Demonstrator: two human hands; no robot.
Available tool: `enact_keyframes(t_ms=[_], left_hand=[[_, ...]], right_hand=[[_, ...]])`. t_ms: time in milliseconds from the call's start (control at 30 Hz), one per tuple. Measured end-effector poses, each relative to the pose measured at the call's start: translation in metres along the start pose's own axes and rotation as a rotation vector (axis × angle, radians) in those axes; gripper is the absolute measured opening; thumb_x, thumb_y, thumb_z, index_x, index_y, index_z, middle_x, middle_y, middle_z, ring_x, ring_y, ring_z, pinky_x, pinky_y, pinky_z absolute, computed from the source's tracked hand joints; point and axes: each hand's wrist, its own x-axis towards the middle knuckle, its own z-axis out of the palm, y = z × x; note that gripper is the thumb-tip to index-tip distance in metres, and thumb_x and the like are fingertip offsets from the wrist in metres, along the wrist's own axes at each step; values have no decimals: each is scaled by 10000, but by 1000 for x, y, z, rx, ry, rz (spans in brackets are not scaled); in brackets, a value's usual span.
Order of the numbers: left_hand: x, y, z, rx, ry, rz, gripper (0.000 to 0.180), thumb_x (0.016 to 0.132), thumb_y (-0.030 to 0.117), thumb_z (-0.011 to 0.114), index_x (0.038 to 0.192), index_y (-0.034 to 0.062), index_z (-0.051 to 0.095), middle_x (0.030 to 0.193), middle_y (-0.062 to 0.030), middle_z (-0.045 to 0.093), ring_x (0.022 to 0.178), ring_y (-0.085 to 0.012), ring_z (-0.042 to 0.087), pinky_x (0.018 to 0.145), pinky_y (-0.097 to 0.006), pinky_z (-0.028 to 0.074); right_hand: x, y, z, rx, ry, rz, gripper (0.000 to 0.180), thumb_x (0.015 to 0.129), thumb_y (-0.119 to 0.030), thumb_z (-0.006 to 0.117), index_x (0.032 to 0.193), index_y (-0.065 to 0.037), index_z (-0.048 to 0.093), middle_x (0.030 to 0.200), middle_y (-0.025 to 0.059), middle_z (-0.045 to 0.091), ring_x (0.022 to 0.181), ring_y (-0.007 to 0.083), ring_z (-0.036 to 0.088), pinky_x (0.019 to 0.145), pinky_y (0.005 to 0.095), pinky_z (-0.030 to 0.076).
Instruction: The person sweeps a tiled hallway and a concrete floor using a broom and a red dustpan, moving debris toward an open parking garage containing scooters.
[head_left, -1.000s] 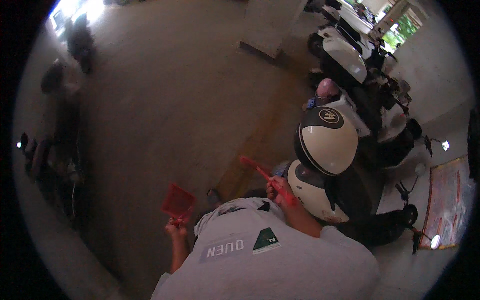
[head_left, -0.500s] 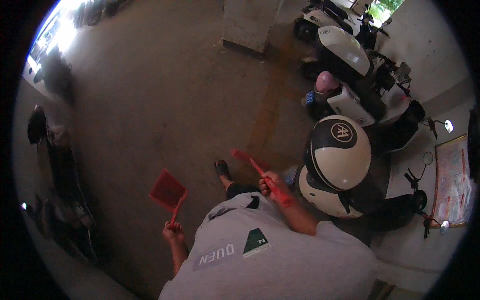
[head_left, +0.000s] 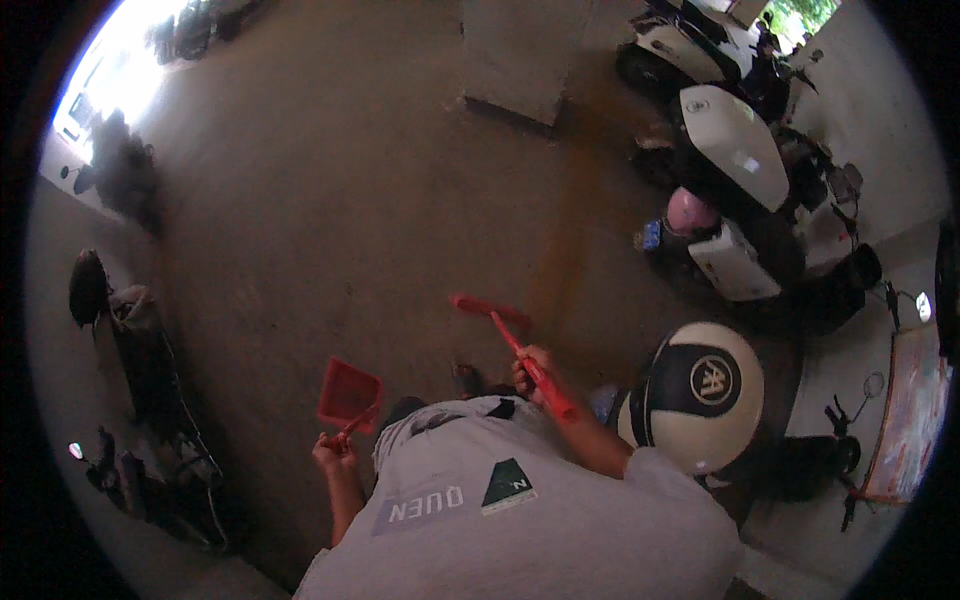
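My left hand (head_left: 335, 452) is closed round the handle of a red dustpan (head_left: 348, 392), held low over the floor on my left. The pan is wide, with a flat square tray pointing away from me. In front of my body, my right hand (head_left: 530, 374) grips a red hand brush (head_left: 507, 333) partway along its thick handle. Its narrow head lies crosswise at the far end, above the concrete floor; whether it touches is hard to tell. The two tools are apart.
Parked scooters line the right side, with a black-and-cream rounded top box (head_left: 708, 398) close to my right arm and a pink helmet (head_left: 690, 210) farther off. A pillar (head_left: 515, 60) stands ahead. Dark scooters (head_left: 150, 370) stand along the left. A framed board (head_left: 908, 420) is at the right wall.
I have moved forward: the scooters and pillar sit differently in view, the top box now lower and farther right. The dustpan has swung slightly and come lower. Both tools stay in my hands.
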Motion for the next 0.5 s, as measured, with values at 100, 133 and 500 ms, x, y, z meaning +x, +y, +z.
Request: enact_keyframes(t_ms=[100, 133, 500], left_hand=[[25, -1, 33, -30, -52, 8, 96, 850, 209, 479, 914, 154, 524, 658, -59, 559, 508, -205, 556, 461, -330, 500], [34, -4, 45, -30, -65, 6, 109, 846, 203, 480, 940, 155, 510, 661, -59, 555, 506, -206, 554, 457, -330, 495], [109, -7, 245, 11, -116, -61, 84, 811, 172, 438, 791, 126, 506, 605, -52, 499, 469, -198, 477, 452, -332, 459]], right_hand=[[18, -27, 5, 22, -7, 58, 173, 801, -243, 595, 755, -112, 492, 641, 0, 526, 490, 109, 515, 428, 257, 422], [31, -33, 2, 27, -6, 57, 179, 800, -245, 597, 749, -111, 491, 641, 1, 527, 489, 111, 514, 429, 262, 424], [106, -120, 48, 158, -68, -32, 173, 816, -256, 591, 818, -109, 499, 654, 26, 517, 513, 177, 515, 451, 313, 432]])
